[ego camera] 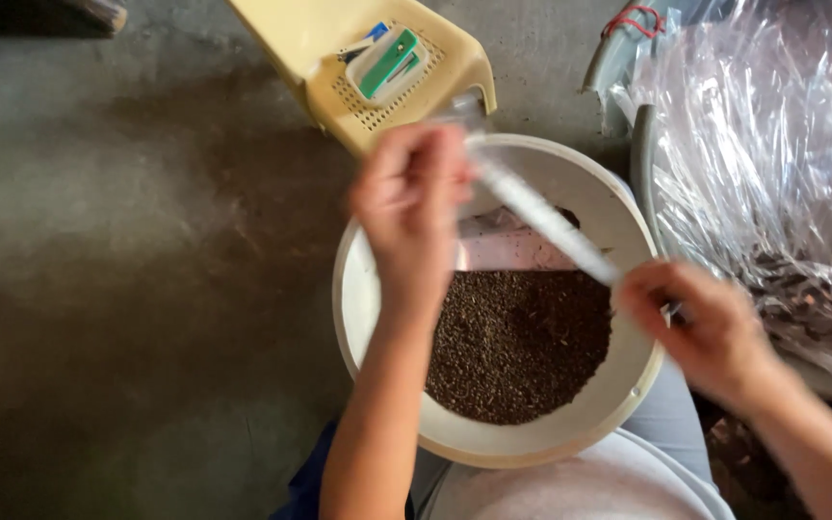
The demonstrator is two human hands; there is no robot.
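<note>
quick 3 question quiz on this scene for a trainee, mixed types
1. True or false: the white bowl holds dark brown granules.
2. What do the left hand and right hand hold between them? A) a metal spoon B) a long clear plastic sleeve C) a brush
3. What lies on the yellow plastic stool beyond the bowl?

Key
1. True
2. B, stretched slantwise above the bowl
3. A green and white stapler-like tool; blurred, so the kind is uncertain
</note>
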